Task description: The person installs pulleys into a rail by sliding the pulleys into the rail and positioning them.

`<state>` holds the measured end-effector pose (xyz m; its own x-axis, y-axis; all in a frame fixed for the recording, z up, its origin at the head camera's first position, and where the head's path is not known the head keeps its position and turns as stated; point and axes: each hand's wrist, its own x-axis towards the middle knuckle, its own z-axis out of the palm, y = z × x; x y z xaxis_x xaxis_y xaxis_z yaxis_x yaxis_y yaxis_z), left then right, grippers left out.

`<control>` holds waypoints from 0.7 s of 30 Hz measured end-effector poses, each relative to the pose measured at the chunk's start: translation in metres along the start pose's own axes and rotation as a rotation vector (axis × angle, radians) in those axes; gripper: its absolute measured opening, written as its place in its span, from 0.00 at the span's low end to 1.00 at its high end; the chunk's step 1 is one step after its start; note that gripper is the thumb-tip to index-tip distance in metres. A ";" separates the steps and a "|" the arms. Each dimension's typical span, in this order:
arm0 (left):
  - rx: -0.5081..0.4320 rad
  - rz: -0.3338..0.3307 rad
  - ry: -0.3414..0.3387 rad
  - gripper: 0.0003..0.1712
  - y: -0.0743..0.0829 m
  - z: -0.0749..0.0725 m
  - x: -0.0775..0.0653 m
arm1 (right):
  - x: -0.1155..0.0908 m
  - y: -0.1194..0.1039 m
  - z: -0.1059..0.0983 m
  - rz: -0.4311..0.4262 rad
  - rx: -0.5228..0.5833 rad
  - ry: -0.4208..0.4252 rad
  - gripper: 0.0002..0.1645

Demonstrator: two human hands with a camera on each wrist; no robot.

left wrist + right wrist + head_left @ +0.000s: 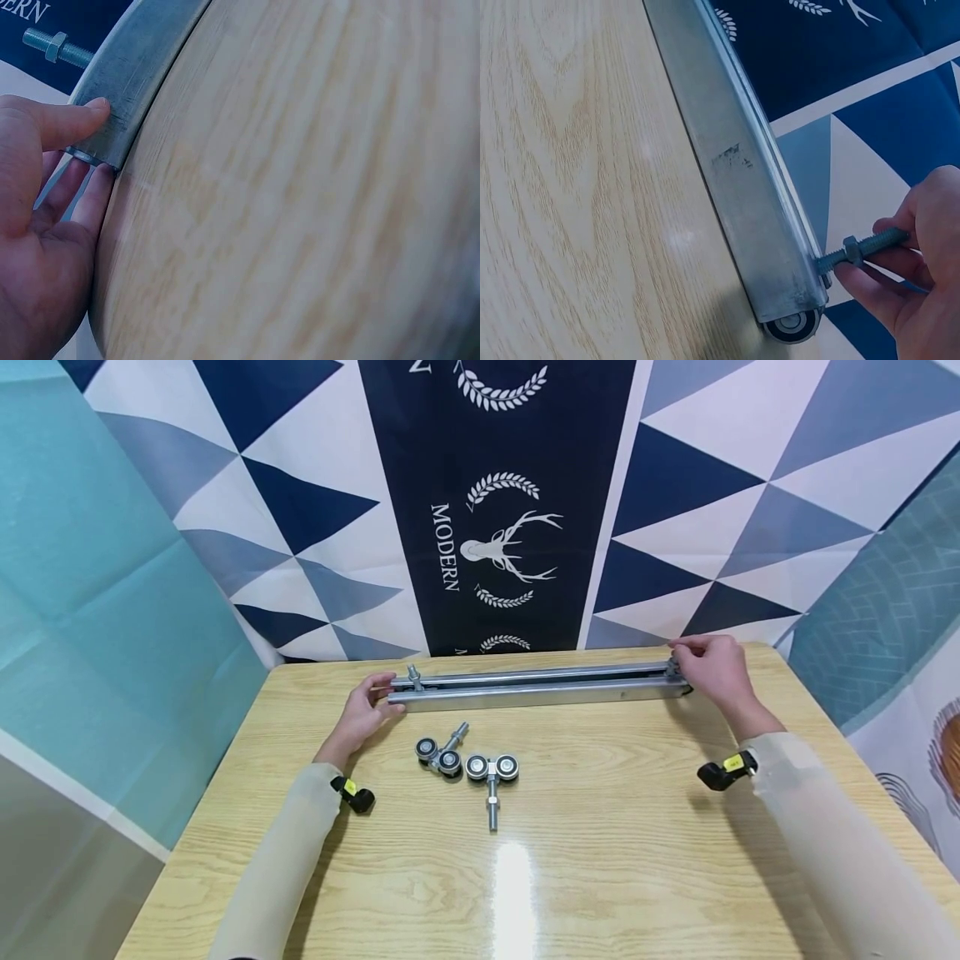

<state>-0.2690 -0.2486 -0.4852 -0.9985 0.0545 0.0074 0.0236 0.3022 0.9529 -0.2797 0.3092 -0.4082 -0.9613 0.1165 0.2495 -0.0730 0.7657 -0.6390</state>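
Note:
A long metal channel rail (525, 697) lies across the far part of the table, its slot facing up. My left hand (362, 717) holds the rail's left end, thumb on the front face and fingers around the end. Close to that hand, the threaded bolt (58, 46) of a roller stands up out of the slot. At the right end, my right hand (716, 672) pinches the bolt (862, 246) of another trolley roller, which carries a nut. One wheel (791, 325) of this roller sticks partly out of the rail's open end; the rest is hidden inside.
Two loose trolley rollers with bolts lie in front of the rail: one roller (447, 758) tilted, the other roller (492, 770) with its bolt toward me. The wooden table (600, 860) ends just behind the rail, against a patterned curtain (510, 485).

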 end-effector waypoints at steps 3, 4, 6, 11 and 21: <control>0.001 0.000 0.000 0.37 0.000 0.000 0.000 | 0.000 -0.001 0.001 -0.014 0.018 -0.009 0.23; 0.002 0.000 0.000 0.37 0.000 0.000 0.000 | -0.001 -0.002 0.002 -0.015 0.025 -0.012 0.23; 0.003 0.000 0.000 0.37 0.000 -0.001 0.000 | -0.001 -0.004 0.003 -0.022 0.035 -0.019 0.23; -0.002 0.002 0.002 0.37 0.000 -0.001 0.001 | -0.002 -0.008 0.008 -0.031 0.065 -0.052 0.23; -0.002 0.003 0.006 0.38 0.001 0.000 0.000 | -0.004 -0.020 0.025 -0.061 0.075 -0.051 0.21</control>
<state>-0.2688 -0.2487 -0.4839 -0.9987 0.0497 0.0125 0.0269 0.3000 0.9536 -0.2812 0.2775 -0.4142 -0.9666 0.0376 0.2534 -0.1493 0.7209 -0.6768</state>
